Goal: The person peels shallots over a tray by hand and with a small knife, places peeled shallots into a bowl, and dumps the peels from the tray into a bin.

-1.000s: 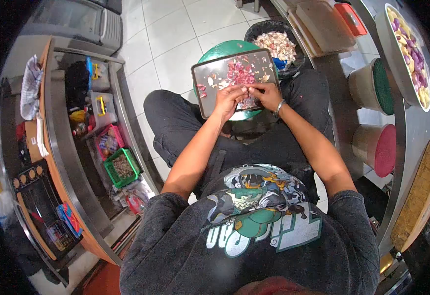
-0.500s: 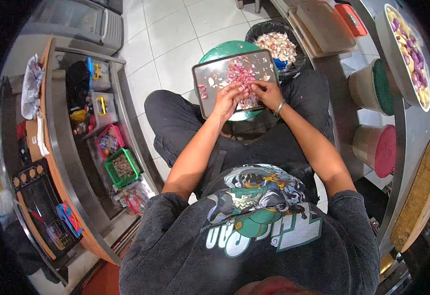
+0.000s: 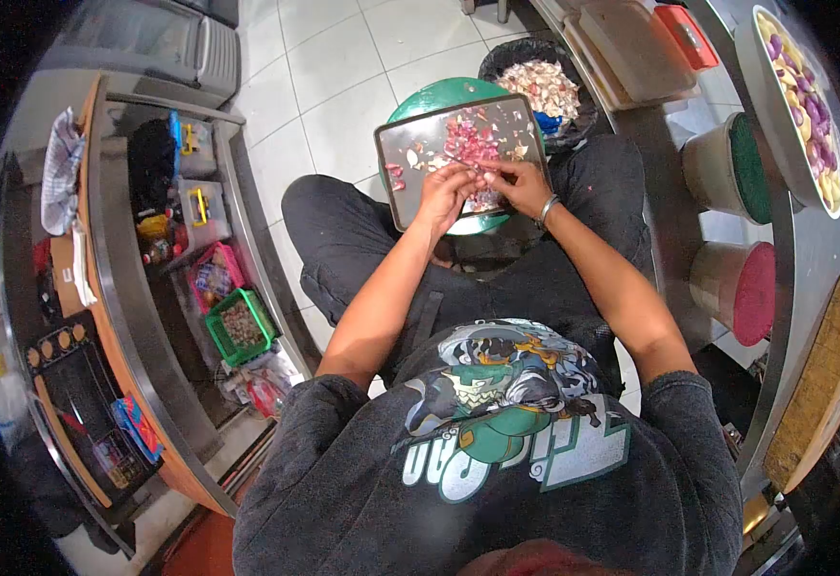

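Observation:
A dark rectangular tray rests on a round green stool between the knees. Reddish-pink shallot pieces and pale peels are scattered over it. My left hand is above the tray's near part, its fingers curled together. Beside it, my right hand, with a bracelet at the wrist, has its fingers pinched and meeting the left fingertips. Whatever lies between the fingertips is too small to make out.
A black-lined bin full of peels stands behind the tray. At right are lidded buckets and a long dish of peeled cloves and shallots. Shelves at left hold a green basket.
The right fingers have closed back in against the left fingertips after being slightly apart half a second ago. The tray has barely shifted.

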